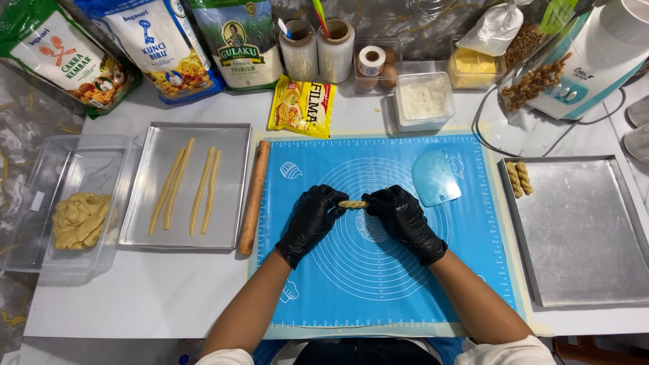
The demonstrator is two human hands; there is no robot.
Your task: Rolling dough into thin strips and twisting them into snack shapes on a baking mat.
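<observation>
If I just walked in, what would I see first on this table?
Two hands in black gloves, the left hand and the right hand, meet at the middle of the bright blue mat, both holding a small twisted dough piece. On the metal tray to the left lie long dough strips. On the right tray, two finished twists sit in the far corner.

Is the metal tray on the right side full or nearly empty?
Nearly empty: the right tray holds only two twisted dough pieces in its far left corner.
</observation>
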